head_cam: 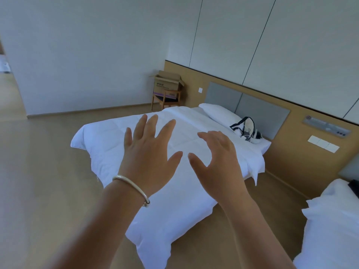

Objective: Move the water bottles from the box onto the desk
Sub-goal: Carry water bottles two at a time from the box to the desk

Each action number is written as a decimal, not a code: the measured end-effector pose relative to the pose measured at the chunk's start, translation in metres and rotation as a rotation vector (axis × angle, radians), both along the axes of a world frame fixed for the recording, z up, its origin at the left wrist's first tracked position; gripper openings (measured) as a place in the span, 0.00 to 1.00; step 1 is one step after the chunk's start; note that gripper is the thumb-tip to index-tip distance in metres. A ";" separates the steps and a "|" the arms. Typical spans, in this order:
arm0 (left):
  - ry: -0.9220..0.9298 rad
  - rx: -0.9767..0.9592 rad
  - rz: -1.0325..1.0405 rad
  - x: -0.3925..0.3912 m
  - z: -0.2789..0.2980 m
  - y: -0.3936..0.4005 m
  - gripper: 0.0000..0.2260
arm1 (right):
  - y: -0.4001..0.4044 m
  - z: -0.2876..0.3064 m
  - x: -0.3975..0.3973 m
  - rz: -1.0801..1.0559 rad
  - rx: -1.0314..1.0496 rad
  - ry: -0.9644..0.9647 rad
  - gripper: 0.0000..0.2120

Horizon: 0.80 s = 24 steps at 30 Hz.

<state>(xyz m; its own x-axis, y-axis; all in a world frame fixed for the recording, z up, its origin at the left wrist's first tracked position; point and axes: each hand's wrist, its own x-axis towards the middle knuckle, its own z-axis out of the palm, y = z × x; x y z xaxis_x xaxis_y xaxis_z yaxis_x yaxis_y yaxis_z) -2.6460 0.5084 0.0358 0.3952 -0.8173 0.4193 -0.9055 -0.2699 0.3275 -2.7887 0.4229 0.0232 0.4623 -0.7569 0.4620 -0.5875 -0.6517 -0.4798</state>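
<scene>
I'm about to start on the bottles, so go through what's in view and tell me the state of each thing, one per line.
Left hand: open, fingers spread, holding nothing.
Right hand: open, fingers loosely bent, holding nothing.
Cardboard box: flaps open, sitting on the chair; contents not visible.
Bed: made, white quilt spread flat.
Pillow: lying at the head of the bed.
Headset: lying beside the pillow.

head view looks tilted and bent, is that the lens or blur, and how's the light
Head view: wide-angle lens, so the wall panel lines lean and the bed sits skewed; light is soft, even and cool, with no hard shadows or glare; both the left hand and right hand look fairly sharp, while the far cardboard box on the chair is softer, its print unreadable.
</scene>
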 end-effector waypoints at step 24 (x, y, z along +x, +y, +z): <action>0.117 0.015 0.142 0.426 -0.018 -0.214 0.33 | -0.242 -0.009 0.444 0.080 0.054 0.035 0.25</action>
